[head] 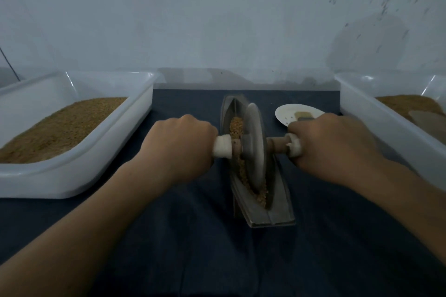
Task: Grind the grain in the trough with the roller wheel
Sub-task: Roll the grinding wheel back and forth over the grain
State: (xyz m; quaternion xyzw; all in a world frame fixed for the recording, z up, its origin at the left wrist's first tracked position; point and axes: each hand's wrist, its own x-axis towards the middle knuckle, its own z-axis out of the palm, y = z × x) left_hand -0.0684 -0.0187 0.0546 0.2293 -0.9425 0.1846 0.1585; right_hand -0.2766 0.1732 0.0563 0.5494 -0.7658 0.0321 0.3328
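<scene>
Starting at the left, a white tub [115, 142] holding brown granular material [60, 128] sits on the dark table surface [188, 236]. Left hand [179, 147] is curled round the left end of the axle handle [222, 146]. Roller wheel [254, 142] stands upright in the metal trough [268, 212] at centre, its rim set among the grain [235, 126] lying along the channel. Right hand [331, 144] grips the right handle end. Behind it lies a white plate [286, 111]; a second tub [376, 123] stands at far right

Left grip [179, 149], right grip [337, 147], forearms [96, 212] bare
</scene>
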